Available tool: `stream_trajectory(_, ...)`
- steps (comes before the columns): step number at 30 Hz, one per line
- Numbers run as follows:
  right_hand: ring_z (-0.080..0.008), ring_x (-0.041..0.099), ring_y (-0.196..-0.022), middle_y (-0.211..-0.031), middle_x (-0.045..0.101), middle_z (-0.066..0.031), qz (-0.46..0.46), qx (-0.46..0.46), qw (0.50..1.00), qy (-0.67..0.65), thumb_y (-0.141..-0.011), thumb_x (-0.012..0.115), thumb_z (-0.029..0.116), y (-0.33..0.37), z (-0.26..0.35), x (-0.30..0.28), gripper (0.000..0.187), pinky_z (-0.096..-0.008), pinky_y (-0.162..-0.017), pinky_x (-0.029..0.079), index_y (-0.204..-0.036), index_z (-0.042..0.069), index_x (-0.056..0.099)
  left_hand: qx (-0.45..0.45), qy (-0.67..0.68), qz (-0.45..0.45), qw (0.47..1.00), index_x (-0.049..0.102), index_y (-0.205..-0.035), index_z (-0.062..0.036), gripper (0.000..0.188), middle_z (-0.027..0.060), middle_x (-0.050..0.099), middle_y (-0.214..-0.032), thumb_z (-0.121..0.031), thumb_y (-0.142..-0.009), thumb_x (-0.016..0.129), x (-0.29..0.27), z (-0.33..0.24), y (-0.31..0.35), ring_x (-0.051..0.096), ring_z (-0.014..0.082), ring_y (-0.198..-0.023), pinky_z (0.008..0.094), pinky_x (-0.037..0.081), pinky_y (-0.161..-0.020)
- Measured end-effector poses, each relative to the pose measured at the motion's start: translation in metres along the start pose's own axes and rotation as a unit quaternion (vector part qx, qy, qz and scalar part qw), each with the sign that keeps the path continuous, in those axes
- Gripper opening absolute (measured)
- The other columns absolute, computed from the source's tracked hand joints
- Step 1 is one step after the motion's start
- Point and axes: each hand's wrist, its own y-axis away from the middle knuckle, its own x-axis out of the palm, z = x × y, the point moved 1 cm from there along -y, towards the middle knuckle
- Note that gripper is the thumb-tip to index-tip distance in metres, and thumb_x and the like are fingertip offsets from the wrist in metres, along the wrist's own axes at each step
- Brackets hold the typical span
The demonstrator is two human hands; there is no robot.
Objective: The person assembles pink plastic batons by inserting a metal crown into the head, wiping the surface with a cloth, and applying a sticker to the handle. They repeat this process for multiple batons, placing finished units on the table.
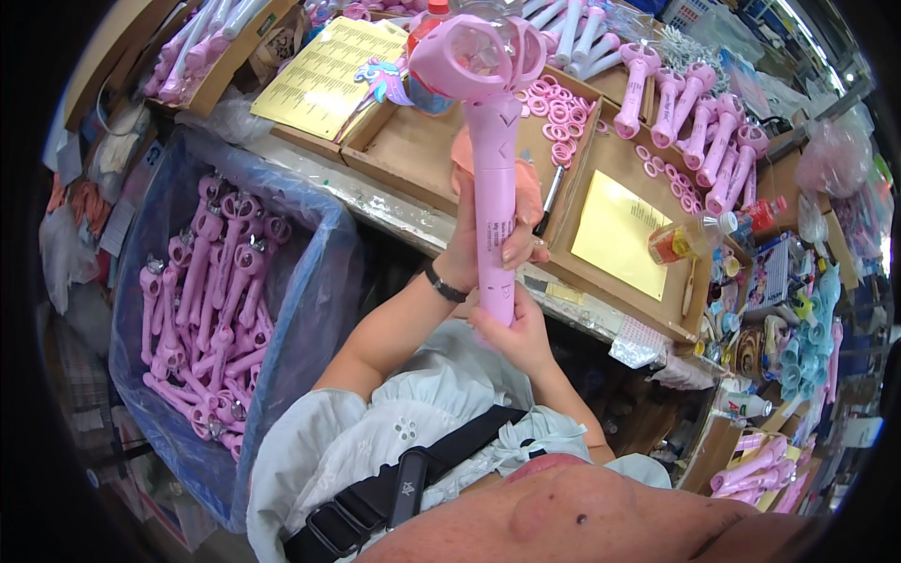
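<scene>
A pink toy wand (496, 202) with a ring-shaped, clear-centred head stands nearly upright in front of me. My left hand (462, 251) is closed around the middle of its handle, its fingertips showing on the right side. Lower down, my right hand (519, 336) grips the handle's bottom end, thumb along it. An orange cloth (528, 183) shows behind the handle, touching or close to my left hand; whether that hand holds it too, I cannot tell. A black-and-silver pen (551, 202) lies just to the right of the cloth.
A blue-lined bin (328, 244) of pink wands stands at left. Cardboard trays (399, 155) on the bench hold pink rings (563, 113) and yellow sheets (615, 230). More wands (723, 141) lie far right, near a drink bottle (690, 237). A unicorn-shaped piece (383, 80) rests at the back.
</scene>
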Motion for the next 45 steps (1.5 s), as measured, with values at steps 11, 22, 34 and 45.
stream_trajectory(11, -0.0178, 0.064, -0.082, -0.094, 0.063, -0.0088, 0.025, -0.005, 0.997, 0.069, -0.079, 0.069, 0.020, -0.001, -0.019, -0.017, 0.040, -0.0300, -0.074, 0.049, -0.109, 0.000, 0.053, 0.013, -0.259, -0.270, 0.927, 0.044, -0.116, -0.0029, 0.039, 0.0077, 0.058, -0.087, -0.016, -0.085, 0.064, 0.012, 0.012, 0.033, 0.062, 0.0175, -0.077, 0.0321, 0.053, -0.069)
stream_trajectory(22, -0.0145, 0.057, -0.081, -0.089, 0.059, -0.0079, 0.054, 0.012, 0.985, 0.162, -0.074, 0.069, 0.018, 0.021, -0.042, -0.020, 0.044, -0.0296, -0.073, 0.047, -0.111, 0.000, 0.051, 0.095, -0.282, -0.273, 0.915, 0.045, -0.122, -0.0028, 0.078, 0.0086, 0.058, -0.103, -0.069, -0.082, 0.046, 0.000, -0.042, 0.018, 0.057, 0.0161, -0.088, 0.0306, 0.048, -0.079)
stream_trajectory(34, -0.0325, 0.061, -0.077, -0.089, 0.062, -0.0197, -0.069, -0.055, 0.956, 0.279, -0.071, 0.072, 0.022, 0.023, -0.046, -0.018, 0.043, -0.0375, -0.068, 0.049, -0.105, 0.000, 0.056, 0.071, -0.288, -0.391, 0.871, 0.047, -0.103, -0.0049, 0.030, 0.0107, 0.062, -0.086, -0.027, -0.088, 0.059, -0.006, -0.001, 0.038, 0.061, 0.0148, -0.063, 0.0299, 0.052, -0.058)
stream_trajectory(45, -0.0194, 0.063, -0.085, -0.091, 0.063, -0.0094, 0.023, -0.030, 0.993, 0.114, -0.079, 0.069, 0.018, 0.033, -0.039, -0.021, 0.043, -0.0321, -0.073, 0.050, -0.114, -0.001, 0.052, 0.139, -0.296, -0.236, 0.915, 0.038, -0.131, -0.0079, 0.077, 0.0079, 0.055, -0.115, -0.069, -0.084, 0.040, -0.007, -0.055, 0.020, 0.057, 0.0205, -0.101, 0.0355, 0.048, -0.086)
